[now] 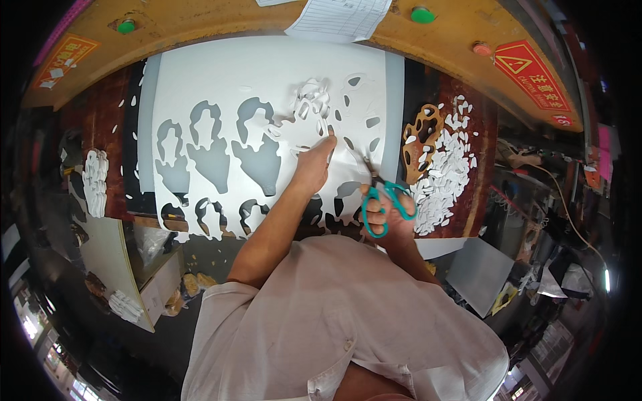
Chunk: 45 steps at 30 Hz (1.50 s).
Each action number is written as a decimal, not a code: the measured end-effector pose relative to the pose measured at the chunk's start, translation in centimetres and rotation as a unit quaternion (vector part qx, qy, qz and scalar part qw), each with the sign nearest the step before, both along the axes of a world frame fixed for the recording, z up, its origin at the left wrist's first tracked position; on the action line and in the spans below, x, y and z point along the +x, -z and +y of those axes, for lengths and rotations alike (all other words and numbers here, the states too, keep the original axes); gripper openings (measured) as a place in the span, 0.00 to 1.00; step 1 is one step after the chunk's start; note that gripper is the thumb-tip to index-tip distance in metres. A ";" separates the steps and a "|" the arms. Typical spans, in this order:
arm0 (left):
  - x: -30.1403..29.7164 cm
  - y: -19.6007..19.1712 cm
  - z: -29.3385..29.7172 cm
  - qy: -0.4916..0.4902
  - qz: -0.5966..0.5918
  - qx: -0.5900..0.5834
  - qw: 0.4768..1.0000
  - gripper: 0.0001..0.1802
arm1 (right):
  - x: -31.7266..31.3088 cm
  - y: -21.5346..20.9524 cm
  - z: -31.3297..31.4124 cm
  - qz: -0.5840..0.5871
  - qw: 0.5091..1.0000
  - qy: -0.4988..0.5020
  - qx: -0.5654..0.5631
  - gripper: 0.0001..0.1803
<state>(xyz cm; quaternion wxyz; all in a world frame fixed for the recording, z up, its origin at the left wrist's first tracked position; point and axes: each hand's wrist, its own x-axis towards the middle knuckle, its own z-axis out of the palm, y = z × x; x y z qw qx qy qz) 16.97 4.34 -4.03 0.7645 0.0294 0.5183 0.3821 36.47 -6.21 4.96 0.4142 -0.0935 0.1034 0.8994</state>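
A large white sheet [200, 73] lies before me, with shoe-part-shaped openings cut through it. My left hand [314, 167] is at its middle, closed at the edge of a small stack of white cut pieces [311, 100]. One finger or thumb points forward; the others are mostly hidden. To its right, my right hand [388, 214] grips teal-handled scissors [372, 194], fingers through the loops. Their blades point forward and left, over the sheet's right part. Several small cut-outs there look loose or partly cut.
At the right, a brown cutting die with holes [422, 130] lies beside a heap of small white scraps [445, 180]. A stack of white pieces [95, 184] stands at the left edge. Beyond the sheet, a yellow machine beam [221, 25] with buttons spans the table.
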 end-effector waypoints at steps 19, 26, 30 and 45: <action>-6.6 -7.8 -10.6 -0.069 0.262 0.309 0.912 0.18 | 11.9 -29.3 38.8 -0.899 -0.099 0.126 0.408 0.24; -9.5 -7.0 -17.6 -0.200 0.094 0.128 0.967 0.18 | 14.9 -28.2 39.0 -0.883 0.034 -0.022 0.468 0.15; -7.8 -5.8 -17.8 -0.160 0.105 0.197 0.961 0.17 | 10.9 -17.3 27.0 -0.838 0.093 0.119 0.525 0.18; -10.8 -3.8 -10.9 -0.019 0.312 0.263 0.913 0.21 | -2.9 2.8 1.7 -0.919 0.263 -0.107 0.273 0.34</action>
